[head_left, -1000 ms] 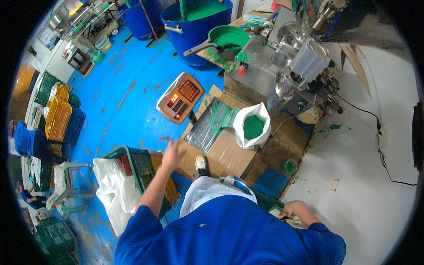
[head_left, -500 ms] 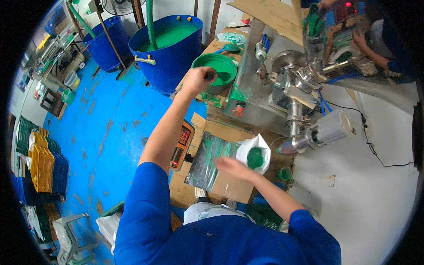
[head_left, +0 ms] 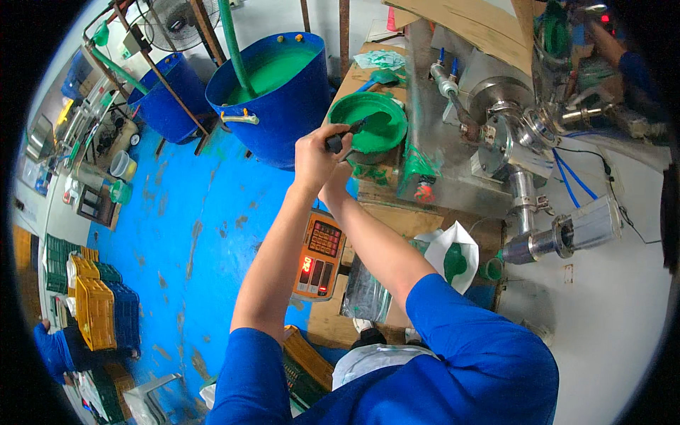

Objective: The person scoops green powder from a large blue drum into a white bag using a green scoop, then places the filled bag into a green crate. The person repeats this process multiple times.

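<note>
Green pan point(head_left: 368, 122): we take this round pan, coated inside with wet green stuff, as the thing in hand; it sits just beyond our fingers, on the cardboard-covered bench point(head_left: 397, 212) beside the steel machine.
Blue drum point(head_left: 280, 92): largest thing near us, to the left of our fingers and apart from them, filled with the same green liquid, a green hose dipping in.
Steel machine point(head_left: 496, 142): to the right of our fingers, past the pan, streaked green down its front.
Floor point(head_left: 191, 234): blue, paint-worn, below and left of our arms.
Scale point(head_left: 320, 258): orange, lit display, back toward our elbows from the fingers.
White bag point(head_left: 453, 258): open, green inside, back and right of the fingers, under the machine's outlet.
Pan handle point(head_left: 347, 136): dark, slim, running from the pan's rim into our grip.
Left hand point(head_left: 315, 152): fingers closed round the handle's end.
Right hand point(head_left: 338, 166): tucked under and behind the left one; we cannot tell whether its fingers are closed on the handle or merely resting by it.
Handling, as we judge it: stiff metal, not fragile, moderately heavy if it carries liquid, and front-heavy on that one long handle, so it will want to tip.
Grip, as we judge it: take the handle close to the rim, second hand supporting beneath; green smears may make it slippery.
</note>
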A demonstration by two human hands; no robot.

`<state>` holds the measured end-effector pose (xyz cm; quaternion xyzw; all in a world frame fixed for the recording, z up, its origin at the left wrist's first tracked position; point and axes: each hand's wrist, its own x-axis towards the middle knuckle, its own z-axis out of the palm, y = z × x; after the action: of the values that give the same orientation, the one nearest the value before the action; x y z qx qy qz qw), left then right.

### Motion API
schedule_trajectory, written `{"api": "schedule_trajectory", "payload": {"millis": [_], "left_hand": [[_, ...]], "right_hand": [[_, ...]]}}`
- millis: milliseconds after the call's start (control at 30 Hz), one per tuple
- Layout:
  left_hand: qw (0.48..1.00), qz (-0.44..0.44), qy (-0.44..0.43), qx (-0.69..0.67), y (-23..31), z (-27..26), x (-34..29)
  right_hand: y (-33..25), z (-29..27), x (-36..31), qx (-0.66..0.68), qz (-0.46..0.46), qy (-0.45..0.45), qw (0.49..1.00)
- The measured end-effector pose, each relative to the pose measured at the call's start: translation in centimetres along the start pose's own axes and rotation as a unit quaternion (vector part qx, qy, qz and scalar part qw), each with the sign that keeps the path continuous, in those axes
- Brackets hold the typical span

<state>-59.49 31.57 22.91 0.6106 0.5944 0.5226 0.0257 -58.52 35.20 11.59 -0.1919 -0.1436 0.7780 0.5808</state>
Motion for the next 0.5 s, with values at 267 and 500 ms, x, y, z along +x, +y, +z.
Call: {"api": "schedule_trajectory", "payload": {"millis": [267,500], "left_hand": [[0.953,-0.253,0.043,-0.160,2.8,-0.8,-2.1],[0.899,-0.340,0.171,-0.217,8.9,-6.1,-8.7]], "right_hand": [[-8.3,-0.3,-7.4,-0.348,0.093,0.006,0.933],[-16.1,-1.7,-18.3,-0.465,0.177,-0.120,0.859]]}}
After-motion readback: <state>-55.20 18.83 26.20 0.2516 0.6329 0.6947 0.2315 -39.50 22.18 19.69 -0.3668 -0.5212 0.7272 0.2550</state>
